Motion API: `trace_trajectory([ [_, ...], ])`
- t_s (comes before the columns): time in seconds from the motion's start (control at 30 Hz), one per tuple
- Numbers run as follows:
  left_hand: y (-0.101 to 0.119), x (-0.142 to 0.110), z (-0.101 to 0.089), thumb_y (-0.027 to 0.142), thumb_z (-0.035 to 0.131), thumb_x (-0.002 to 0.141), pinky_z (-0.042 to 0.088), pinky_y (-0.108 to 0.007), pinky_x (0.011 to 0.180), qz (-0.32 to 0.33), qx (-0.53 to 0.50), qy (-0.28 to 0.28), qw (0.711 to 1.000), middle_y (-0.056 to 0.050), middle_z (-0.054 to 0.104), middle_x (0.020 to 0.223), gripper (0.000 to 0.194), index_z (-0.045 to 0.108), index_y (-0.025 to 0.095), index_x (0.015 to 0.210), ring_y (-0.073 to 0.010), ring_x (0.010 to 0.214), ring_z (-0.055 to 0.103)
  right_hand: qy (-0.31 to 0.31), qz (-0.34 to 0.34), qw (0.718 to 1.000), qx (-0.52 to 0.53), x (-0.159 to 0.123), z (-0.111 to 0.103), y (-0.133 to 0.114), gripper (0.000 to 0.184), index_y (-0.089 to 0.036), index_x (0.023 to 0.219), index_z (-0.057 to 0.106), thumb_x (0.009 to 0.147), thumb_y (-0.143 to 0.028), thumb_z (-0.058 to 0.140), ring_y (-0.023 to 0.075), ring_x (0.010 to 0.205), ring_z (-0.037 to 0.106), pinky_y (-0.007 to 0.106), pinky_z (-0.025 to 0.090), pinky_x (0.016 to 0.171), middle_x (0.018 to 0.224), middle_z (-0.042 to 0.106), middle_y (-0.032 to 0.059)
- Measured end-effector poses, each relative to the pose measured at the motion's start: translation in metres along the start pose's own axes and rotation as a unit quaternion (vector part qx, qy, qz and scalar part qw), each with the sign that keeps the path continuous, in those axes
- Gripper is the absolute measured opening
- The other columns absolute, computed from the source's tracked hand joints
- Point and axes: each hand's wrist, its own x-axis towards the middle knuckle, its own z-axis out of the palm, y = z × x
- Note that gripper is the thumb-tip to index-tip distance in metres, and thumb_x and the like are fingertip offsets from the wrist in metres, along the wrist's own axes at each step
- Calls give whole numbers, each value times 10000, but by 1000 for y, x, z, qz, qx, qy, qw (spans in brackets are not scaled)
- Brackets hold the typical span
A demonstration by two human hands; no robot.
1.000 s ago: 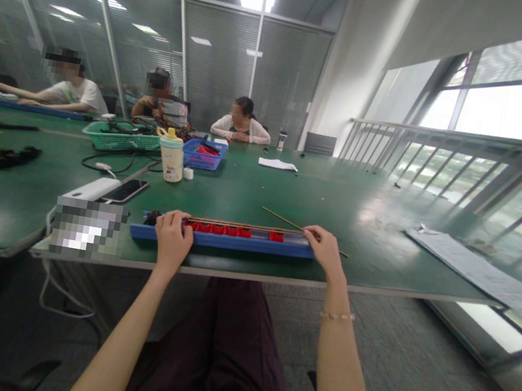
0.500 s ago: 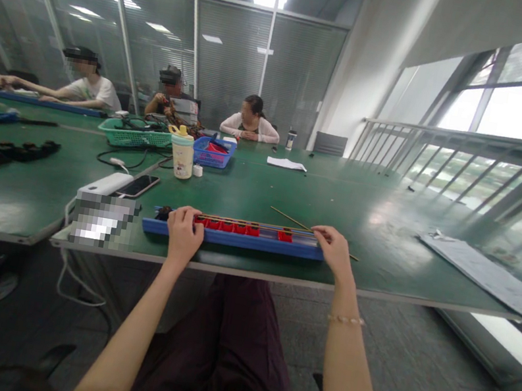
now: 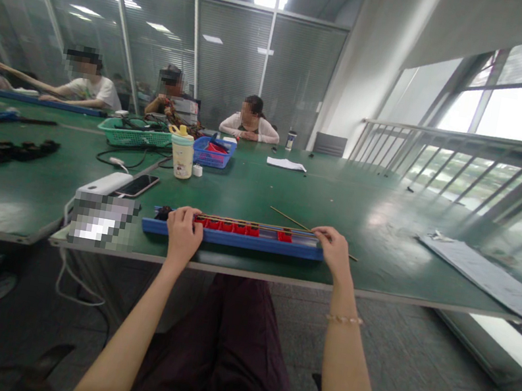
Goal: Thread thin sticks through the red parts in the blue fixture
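Note:
A long blue channel point(image 3: 253, 243) lies crosswise near the table's front edge. Inside sit several red blocks point(image 3: 239, 228) with dark tops in a row, and one more red block point(image 3: 285, 235) stands apart to their right. A thin brass-coloured rod point(image 3: 270, 226) runs along the channel above the blocks. My left hand point(image 3: 184, 234) is closed over the channel's left part, its fingertips at the rod's left end. At the right end my right hand point(image 3: 333, 248) pinches the rod. A second thin rod point(image 3: 287, 216) slants across the table behind, partly hidden by my right hand.
To the left are a phone point(image 3: 139, 186), a white power strip point(image 3: 105, 183) and a cup point(image 3: 181, 155). Farther back stand a green basket point(image 3: 135, 137) and a blue basket point(image 3: 212, 156). Papers point(image 3: 493, 274) lie at right. Several people sit across the tables.
My hands, the channel and the rods look almost unmoved. At the far left, a person's arm has reached farther left.

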Motion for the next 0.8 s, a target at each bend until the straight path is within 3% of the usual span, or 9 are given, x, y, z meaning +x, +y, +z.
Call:
trace_trajectory([
  [0.17,1,0,0,170,455,832,380,-451,992,1,2,-1,1000,-133,585,1113,292,614,175,1077,-296,1068,490,30,34,999,3,-1,-3,7,325,-182,865,727,822,-424,515,227,768,640,362,493,763,842,730,91],
  [0.43,0,1,0,165,452,831,388,-454,991,12,2,6,1000,-130,597,1102,295,604,170,1084,-293,1063,496,6,42,998,37,-2,-7,10,294,-177,855,705,810,-402,522,205,689,630,341,494,691,798,720,86],
  [0.8,-2,2,1,183,450,833,384,-459,988,6,3,-2,1000,-131,597,1110,286,594,175,1080,-302,1078,498,-57,-21,998,-7,-2,-15,23,282,-226,941,728,856,-329,480,218,936,645,366,467,884,983,728,59],
])
